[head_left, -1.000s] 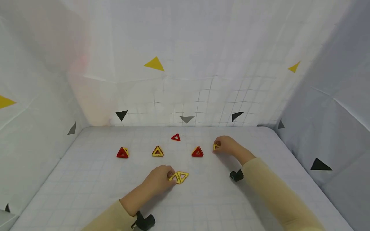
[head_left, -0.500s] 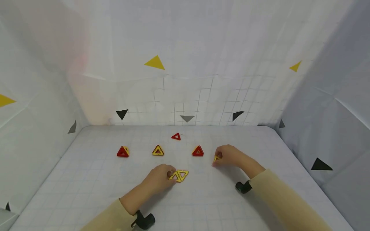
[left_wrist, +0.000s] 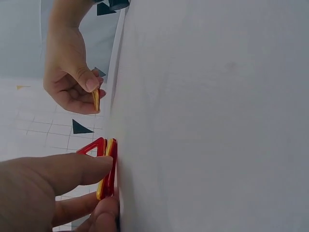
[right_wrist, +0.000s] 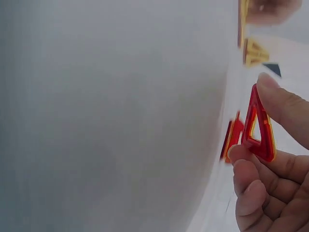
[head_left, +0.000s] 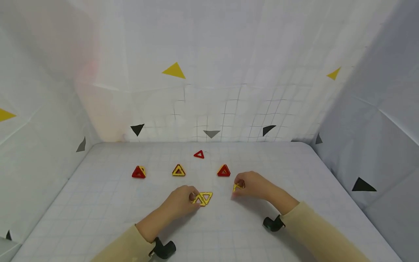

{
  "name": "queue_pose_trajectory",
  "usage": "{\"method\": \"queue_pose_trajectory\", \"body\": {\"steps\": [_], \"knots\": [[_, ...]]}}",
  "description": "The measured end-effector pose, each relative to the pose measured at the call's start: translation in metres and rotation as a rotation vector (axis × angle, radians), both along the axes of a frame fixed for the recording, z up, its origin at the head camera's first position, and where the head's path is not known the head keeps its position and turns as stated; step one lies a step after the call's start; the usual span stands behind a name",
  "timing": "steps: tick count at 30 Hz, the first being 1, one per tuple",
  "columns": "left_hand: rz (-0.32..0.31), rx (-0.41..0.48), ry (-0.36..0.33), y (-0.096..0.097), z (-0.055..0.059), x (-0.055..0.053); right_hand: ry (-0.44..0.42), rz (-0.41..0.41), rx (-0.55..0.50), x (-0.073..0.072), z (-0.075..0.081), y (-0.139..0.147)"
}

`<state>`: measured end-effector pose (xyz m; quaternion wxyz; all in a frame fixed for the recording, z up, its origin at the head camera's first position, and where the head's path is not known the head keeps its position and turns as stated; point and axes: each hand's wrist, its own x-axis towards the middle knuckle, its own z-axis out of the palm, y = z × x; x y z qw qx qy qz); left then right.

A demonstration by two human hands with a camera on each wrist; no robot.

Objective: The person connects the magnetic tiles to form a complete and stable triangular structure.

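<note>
My left hand [head_left: 179, 202] pinches one of a pair of yellow triangular magnetic tiles [head_left: 207, 198], which lie edge to edge low over the table. In the left wrist view, the thumb is pressed on a red-and-yellow edge of the tiles [left_wrist: 109, 181]. My right hand [head_left: 256, 186] pinches another triangular tile [right_wrist: 260, 152] by its edges, just right of the pair and apart from it. That tile looks yellow in the head view and red with a yellow border in the right wrist view. Fingers hide part of each gripped tile.
Three small red-and-yellow triangle pieces, at left [head_left: 139, 172], centre [head_left: 178, 171] and right [head_left: 224, 171], stand in a row beyond the hands. A red triangle [head_left: 199, 154] lies farther back. White cloth walls [head_left: 209, 91] rise around the white table [head_left: 222, 240].
My right hand has brought its tile toward me and then left, closer to the yellow pair. My left hand stays in place, still holding the pair.
</note>
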<state>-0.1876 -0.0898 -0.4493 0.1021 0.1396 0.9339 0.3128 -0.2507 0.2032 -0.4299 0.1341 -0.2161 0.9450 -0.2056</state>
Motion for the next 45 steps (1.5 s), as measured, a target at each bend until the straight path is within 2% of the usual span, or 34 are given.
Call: {"method": "queue_pose_trajectory", "body": {"steps": [7, 14, 23, 32, 45], "knots": [[-0.004, 0.003, 0.018, 0.001, 0.000, 0.000, 0.008, 0.068, -0.046, 0.015, 0.003, -0.019], [-0.012, 0.009, 0.023, 0.002, 0.000, -0.001, 0.012, 0.095, -0.058, 0.020, 0.001, -0.033], [-0.026, 0.021, 0.024, 0.004, 0.002, -0.002, -0.010, 0.064, -0.013, 0.021, -0.005, -0.050], [-0.036, 0.017, 0.034, 0.004, -0.001, -0.005, 0.035, 0.079, 0.021, 0.021, -0.006, -0.062], [-0.057, 0.039, 0.030, 0.005, 0.000, -0.006, -0.027, 0.053, 0.043, 0.024, -0.003, -0.072]]}}
